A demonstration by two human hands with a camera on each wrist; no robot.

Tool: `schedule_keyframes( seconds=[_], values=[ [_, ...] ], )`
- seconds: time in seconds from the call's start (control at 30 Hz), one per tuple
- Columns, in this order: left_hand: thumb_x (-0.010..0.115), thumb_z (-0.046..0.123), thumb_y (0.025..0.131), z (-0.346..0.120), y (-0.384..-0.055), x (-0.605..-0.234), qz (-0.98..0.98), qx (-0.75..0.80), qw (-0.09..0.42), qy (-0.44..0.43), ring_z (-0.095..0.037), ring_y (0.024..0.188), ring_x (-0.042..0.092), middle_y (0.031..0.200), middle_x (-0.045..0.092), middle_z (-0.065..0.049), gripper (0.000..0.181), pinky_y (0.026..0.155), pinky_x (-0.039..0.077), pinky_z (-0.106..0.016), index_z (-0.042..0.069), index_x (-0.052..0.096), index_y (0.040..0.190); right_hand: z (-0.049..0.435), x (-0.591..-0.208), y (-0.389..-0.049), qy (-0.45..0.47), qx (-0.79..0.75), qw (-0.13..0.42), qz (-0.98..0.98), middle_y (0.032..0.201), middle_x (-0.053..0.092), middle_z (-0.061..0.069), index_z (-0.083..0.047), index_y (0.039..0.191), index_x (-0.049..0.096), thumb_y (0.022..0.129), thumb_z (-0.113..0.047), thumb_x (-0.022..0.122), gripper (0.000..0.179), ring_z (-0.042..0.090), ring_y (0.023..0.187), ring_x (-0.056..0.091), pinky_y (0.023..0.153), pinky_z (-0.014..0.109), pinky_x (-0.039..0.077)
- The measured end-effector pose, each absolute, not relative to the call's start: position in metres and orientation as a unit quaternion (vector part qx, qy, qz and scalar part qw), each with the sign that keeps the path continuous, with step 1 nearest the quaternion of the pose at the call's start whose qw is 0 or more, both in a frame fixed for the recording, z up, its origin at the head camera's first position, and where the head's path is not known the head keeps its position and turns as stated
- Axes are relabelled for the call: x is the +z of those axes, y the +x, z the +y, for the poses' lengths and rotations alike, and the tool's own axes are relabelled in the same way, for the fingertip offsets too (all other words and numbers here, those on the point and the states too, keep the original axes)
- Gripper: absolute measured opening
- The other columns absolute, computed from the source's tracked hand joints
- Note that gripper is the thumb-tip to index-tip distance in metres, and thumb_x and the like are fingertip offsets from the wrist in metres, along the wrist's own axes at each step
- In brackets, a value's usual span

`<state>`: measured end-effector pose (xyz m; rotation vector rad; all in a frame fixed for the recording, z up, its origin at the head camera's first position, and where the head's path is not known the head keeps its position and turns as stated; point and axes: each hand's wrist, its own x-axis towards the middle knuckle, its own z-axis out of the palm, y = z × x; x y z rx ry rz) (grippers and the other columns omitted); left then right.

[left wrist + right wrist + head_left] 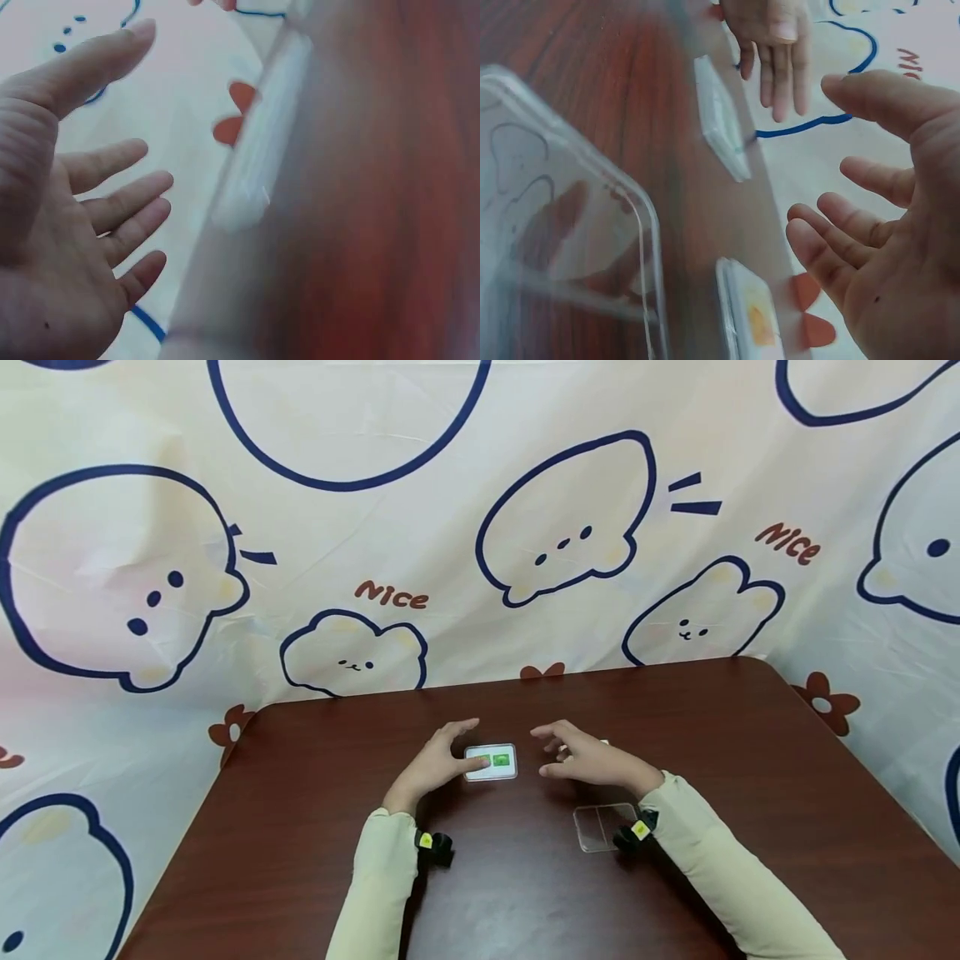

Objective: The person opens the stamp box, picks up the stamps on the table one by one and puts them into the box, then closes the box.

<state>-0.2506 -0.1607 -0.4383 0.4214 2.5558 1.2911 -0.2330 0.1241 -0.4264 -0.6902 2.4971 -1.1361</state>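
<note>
A flat white card in a clear case [507,772], with green pictures on its face, lies on the table. My left hand [441,762] is nearest to it, fingers extended and thumb overlapping its left part in the head view. To the right, my right hand [592,762] hovers with fingers spread and nothing in them. A second white flat piece [756,315] with an orange patch lies below that hand in the right wrist view; the hand mostly hides it in the head view. Beside the right wrist sits a clear plastic tray [596,828] with a dividing line.
Everything lies on a dark brown wooden table [495,893]. A cloth backdrop [555,402] with cartoon outlines hangs along its far edge and sides. Small black cameras are strapped to both wrists, the right one [626,839] overlapping the clear tray in the head view.
</note>
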Motion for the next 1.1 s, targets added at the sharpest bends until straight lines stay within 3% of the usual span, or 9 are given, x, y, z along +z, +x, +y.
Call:
schedule_keyframes(
  seconds=[0.23, 0.43, 0.63, 0.87, 1.1],
  values=[
    [0.076, 0.038, 0.082, -0.127, -0.252, -0.428, 0.848, 0.477, 0.13, 0.19, -0.028, 0.139, 0.037, 0.15, 0.041, -0.002, 0.079, 0.112, 0.033, -0.051, 0.023, 0.038, 0.148, 0.156, -0.419, -0.21, -0.23, -0.412, 0.16, 0.867, 0.141, 0.041, 0.012, -0.017, 0.144, 0.034, 0.088, -0.038, 0.07, 0.07, 0.026, 0.12, 0.047, 0.098, 0.044, 0.043],
    [0.079, 0.038, 0.079, -0.094, -0.254, -0.432, 0.846, 0.47, 0.133, 0.212, -0.026, 0.139, 0.038, 0.15, 0.042, -0.004, 0.086, 0.111, 0.034, -0.05, 0.019, 0.035, 0.15, 0.18, -0.423, -0.19, -0.235, -0.403, 0.179, 0.867, 0.135, 0.036, 0.017, -0.012, 0.14, 0.032, 0.083, -0.035, 0.075, 0.075, 0.035, 0.122, 0.044, 0.099, 0.052, 0.042],
    [0.08, 0.039, 0.078, -0.063, -0.255, -0.436, 0.858, 0.438, 0.139, 0.23, -0.026, 0.139, 0.037, 0.15, 0.041, -0.004, 0.087, 0.111, 0.035, -0.049, 0.017, 0.035, 0.15, 0.198, -0.428, -0.176, -0.25, -0.378, 0.178, 0.874, 0.132, 0.034, 0.018, -0.006, 0.139, 0.032, 0.08, -0.031, 0.079, 0.08, 0.033, 0.12, 0.04, 0.097, 0.048, 0.042],
    [0.079, 0.042, 0.078, -0.046, -0.258, -0.441, 0.871, 0.404, 0.15, 0.235, -0.025, 0.137, 0.039, 0.148, 0.042, -0.006, 0.083, 0.11, 0.037, -0.047, 0.016, 0.041, 0.147, 0.206, -0.431, -0.164, -0.253, -0.34, 0.187, 0.886, 0.137, 0.033, 0.018, -0.002, 0.141, 0.033, 0.078, -0.036, 0.079, 0.085, 0.038, 0.125, 0.04, 0.098, 0.046, 0.042],
    [0.08, 0.044, 0.076, -0.036, -0.258, -0.446, 0.885, 0.372, 0.159, 0.231, -0.024, 0.134, 0.042, 0.145, 0.045, -0.007, 0.083, 0.109, 0.037, -0.045, 0.017, 0.044, 0.145, 0.209, -0.434, -0.156, -0.268, -0.278, 0.158, 0.909, 0.131, 0.04, 0.015, 0.001, 0.138, 0.04, 0.074, -0.045, 0.081, 0.088, 0.032, 0.121, 0.042, 0.096, 0.041, 0.042]
  ],
)
